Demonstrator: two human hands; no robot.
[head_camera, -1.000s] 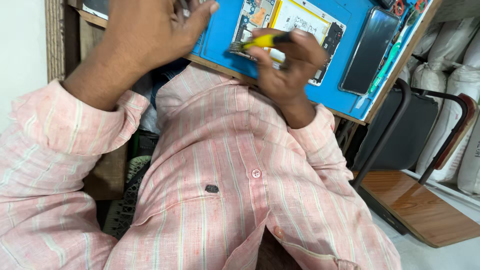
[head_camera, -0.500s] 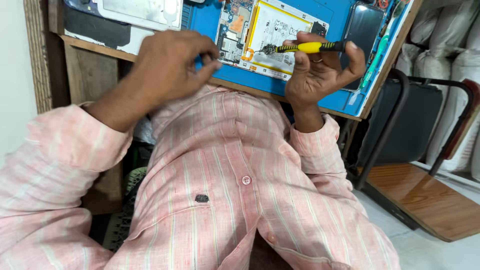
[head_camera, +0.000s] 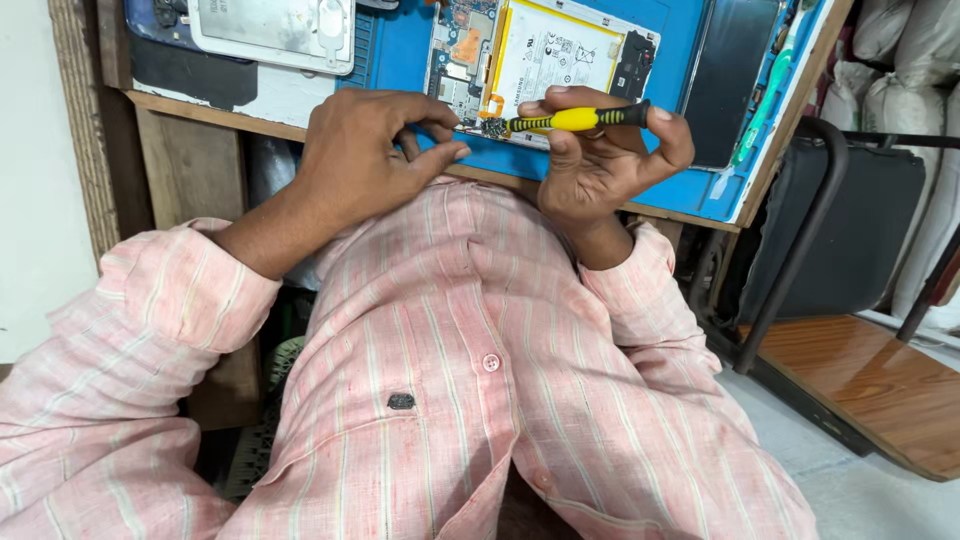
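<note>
While my right hand (head_camera: 600, 150) grips the yellow screwdriver (head_camera: 570, 121) at the opened phone (head_camera: 540, 55) on the blue mat (head_camera: 400, 60) | left hand (head_camera: 365, 150) pinches its fingertips together beside the tip | back cover (head_camera: 270, 30) off, reassembly remains.

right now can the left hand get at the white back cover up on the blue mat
Probably yes. The left hand rests at the near edge of the blue mat, and the white back cover lies just beyond it with nothing between. The right hand, holding the yellow screwdriver, is off to the other side.
</note>
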